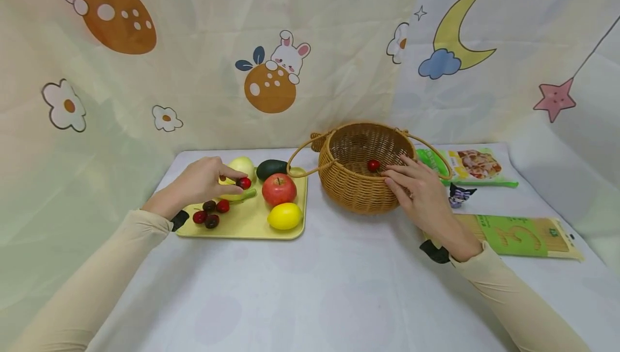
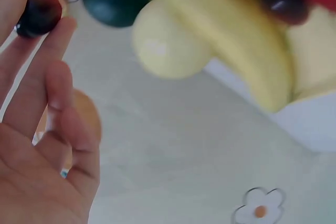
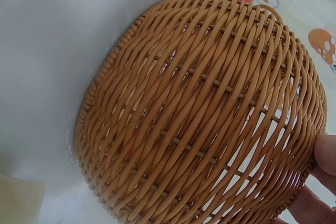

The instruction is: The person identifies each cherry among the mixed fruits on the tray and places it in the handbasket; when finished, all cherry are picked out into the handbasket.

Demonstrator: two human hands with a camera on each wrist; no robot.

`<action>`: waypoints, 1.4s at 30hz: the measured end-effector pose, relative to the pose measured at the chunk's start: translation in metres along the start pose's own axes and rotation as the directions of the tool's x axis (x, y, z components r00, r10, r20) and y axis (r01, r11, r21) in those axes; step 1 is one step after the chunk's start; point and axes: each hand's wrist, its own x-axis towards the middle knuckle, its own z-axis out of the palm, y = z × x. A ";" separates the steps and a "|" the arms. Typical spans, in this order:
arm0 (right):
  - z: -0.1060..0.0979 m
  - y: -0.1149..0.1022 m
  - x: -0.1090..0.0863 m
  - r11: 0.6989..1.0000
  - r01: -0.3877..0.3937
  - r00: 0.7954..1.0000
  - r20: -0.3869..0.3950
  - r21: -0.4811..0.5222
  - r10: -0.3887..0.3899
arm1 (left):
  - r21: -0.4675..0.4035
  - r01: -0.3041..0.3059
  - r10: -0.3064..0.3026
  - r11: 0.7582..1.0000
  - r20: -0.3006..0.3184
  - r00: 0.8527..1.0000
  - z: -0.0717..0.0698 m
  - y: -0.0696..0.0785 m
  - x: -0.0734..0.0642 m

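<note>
Over a yellow tray (image 1: 247, 225), my left hand (image 1: 202, 181) pinches a cherry (image 1: 245, 183) between thumb and fingertips. In the left wrist view this cherry (image 2: 40, 14) looks dark with a red edge. My right hand (image 1: 422, 193) holds the right rim of a round wicker basket (image 1: 349, 189), thumb on the outer wall (image 3: 210, 114) and fingers over the rim. One red cherry (image 1: 373, 165) lies inside the basket. On the tray are several more cherries (image 1: 211, 220), a banana (image 1: 234, 197), a red apple (image 1: 279, 190) and a lemon (image 1: 284, 216).
A dark green fruit (image 1: 272, 169) and a pale round fruit (image 1: 243, 166) lie at the tray's back. The basket's handle (image 1: 296, 163) hangs over the tray's edge. To the right are a green food bag (image 1: 477, 164), a small dark figurine (image 1: 460, 195) and a noodle packet (image 1: 525, 235).
</note>
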 end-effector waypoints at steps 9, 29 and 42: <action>-0.001 0.001 -0.002 1.000 0.021 1.000 0.000 0.000 -0.021 | -0.082 -0.033 0.043 0.996 0.122 0.992 -0.039 0.033 0.051; 0.000 0.001 0.000 0.999 0.039 0.999 -0.006 -0.003 -0.039 | -0.090 -0.182 0.194 0.979 0.144 0.970 -0.052 0.132 0.164; -0.002 -0.001 0.000 1.000 0.023 1.000 -0.001 -0.010 -0.023 | -0.046 -0.293 0.296 0.955 0.213 0.931 -0.046 0.197 0.212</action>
